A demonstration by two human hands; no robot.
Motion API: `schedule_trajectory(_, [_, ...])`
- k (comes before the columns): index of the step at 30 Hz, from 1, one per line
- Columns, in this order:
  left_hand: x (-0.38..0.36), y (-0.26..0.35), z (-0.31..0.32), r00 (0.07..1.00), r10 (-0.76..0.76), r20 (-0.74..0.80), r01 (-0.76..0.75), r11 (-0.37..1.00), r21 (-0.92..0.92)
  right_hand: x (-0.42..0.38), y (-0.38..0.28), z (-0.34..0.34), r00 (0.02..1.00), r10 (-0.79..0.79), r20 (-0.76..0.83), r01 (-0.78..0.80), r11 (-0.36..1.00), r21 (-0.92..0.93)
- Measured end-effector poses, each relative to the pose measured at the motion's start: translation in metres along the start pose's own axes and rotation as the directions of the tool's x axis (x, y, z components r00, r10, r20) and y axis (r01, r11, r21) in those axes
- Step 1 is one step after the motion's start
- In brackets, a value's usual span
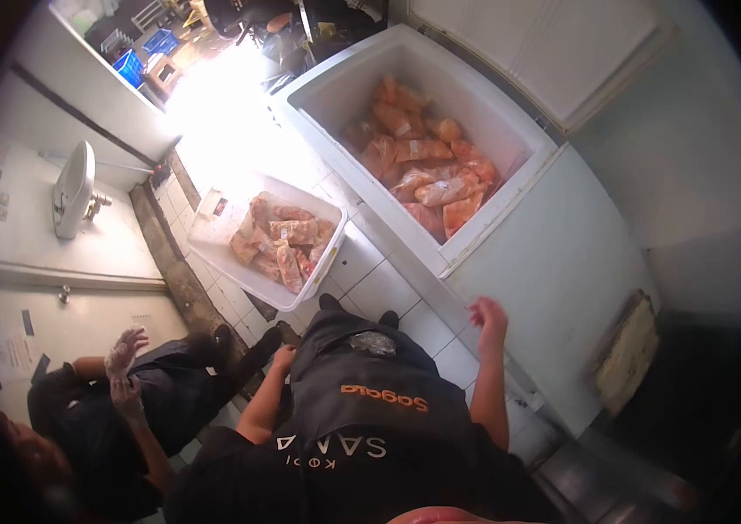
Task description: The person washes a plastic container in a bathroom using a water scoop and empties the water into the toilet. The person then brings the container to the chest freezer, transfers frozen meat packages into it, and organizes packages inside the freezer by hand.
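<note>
My left hand [283,357] hangs beside the dark apron [357,367], its fingers curled in, with nothing seen in it. My right hand [488,316] is raised beside the white chest freezer [545,253], fingers loosely bent and partly apart, holding nothing. The freezer stands open at the upper right, with several bags of orange-red frozen food [445,188] inside. On the floor in front of me, a white plastic tub [257,299] holds several similar wrapped packs [292,231]. Neither hand touches the tub or the packs.
At the left sits another person [82,419] in dark clothes, with pale-coated hands [126,354]. A small white sink [75,189] is on the left wall. Blue crates [128,67] and a wooden stool [161,74] stand beyond the doorway. Tiled floor [362,266] lies between tub and freezer.
</note>
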State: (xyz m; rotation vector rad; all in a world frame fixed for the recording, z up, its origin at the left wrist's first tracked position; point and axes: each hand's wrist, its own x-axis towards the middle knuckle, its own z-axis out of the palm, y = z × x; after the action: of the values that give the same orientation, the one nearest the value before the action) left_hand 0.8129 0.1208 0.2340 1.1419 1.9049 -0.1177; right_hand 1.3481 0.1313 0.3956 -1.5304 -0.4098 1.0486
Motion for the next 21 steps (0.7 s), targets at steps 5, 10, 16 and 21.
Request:
schedule_trajectory(5, [-0.012,-0.077,-0.003,1.000,-0.012,0.027,0.012,1.000,0.006,0.119,-0.023,0.007,0.901,-0.221,-0.372,0.141,0.963,-0.232])
schedule_trajectory(10, [0.017,-0.133,0.008,0.999,-0.047,0.004,0.047,0.999,0.009,0.157,0.011,0.013,0.688,-0.512,-0.513,0.087,0.761,-0.643])
schedule_trajectory(16, [-0.019,-0.020,-0.064,0.963,-0.170,-0.208,0.145,0.981,-0.130,0.139,-0.014,0.052,0.677,-0.509,-0.531,-0.143,0.618,-0.773])
schedule_trajectory(21, [0.058,0.025,-0.100,0.990,-0.006,-0.144,-0.019,0.984,-0.174,0.147,-0.016,0.060,0.668,-0.554,-0.497,-0.146,0.557,-0.818])
